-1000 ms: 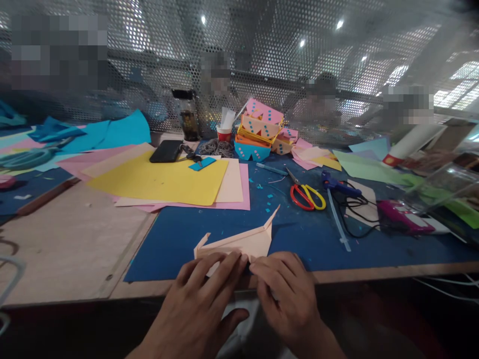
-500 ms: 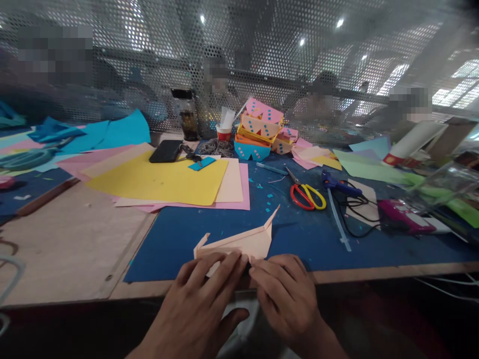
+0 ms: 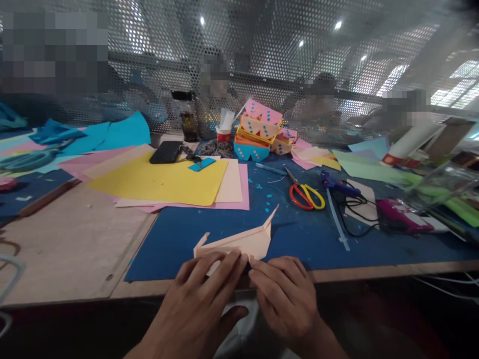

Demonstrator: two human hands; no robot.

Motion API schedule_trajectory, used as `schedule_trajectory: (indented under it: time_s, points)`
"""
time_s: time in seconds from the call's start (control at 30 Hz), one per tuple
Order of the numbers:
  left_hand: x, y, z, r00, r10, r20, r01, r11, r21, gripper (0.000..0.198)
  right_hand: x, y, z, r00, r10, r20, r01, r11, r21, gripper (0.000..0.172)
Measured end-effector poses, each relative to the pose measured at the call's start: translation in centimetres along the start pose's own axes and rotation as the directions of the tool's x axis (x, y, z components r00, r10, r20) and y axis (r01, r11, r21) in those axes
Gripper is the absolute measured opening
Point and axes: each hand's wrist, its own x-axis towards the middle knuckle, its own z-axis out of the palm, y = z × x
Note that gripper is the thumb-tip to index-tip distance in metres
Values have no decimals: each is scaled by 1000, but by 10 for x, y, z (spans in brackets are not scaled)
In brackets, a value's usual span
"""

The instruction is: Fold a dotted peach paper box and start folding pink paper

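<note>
A folded peach paper shape [image 3: 243, 240] lies on the blue mat [image 3: 299, 234] near the table's front edge, with pointed corners sticking up at its right and left ends. My left hand [image 3: 202, 299] lies flat on its near edge, fingers stretched out and pressing down. My right hand [image 3: 284, 294] rests beside it, fingertips pressed on the paper's lower right edge. The fingertips of both hands nearly meet at the middle of the fold.
Yellow, peach and pink sheets [image 3: 160, 182] are stacked behind, with a black phone [image 3: 166, 151]. Red-and-yellow scissors [image 3: 307, 195], a blue glue gun [image 3: 337, 184] with cable, and decorated paper boxes [image 3: 260, 132] stand further back. A perforated metal screen closes off the far side, people behind it.
Almost nothing has moved. Both hands stay pressed on the paper's near edge; my right hand's fingers have shifted very slightly.
</note>
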Motion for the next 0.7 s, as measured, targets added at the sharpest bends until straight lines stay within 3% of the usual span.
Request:
schedule_trajectory:
  time_s: [0.7]
  points:
    - [-1, 2, 0, 1000, 9, 29, -10, 999, 49, 51, 3, 2, -2, 1000, -20, -20, 19, 1000, -18, 21]
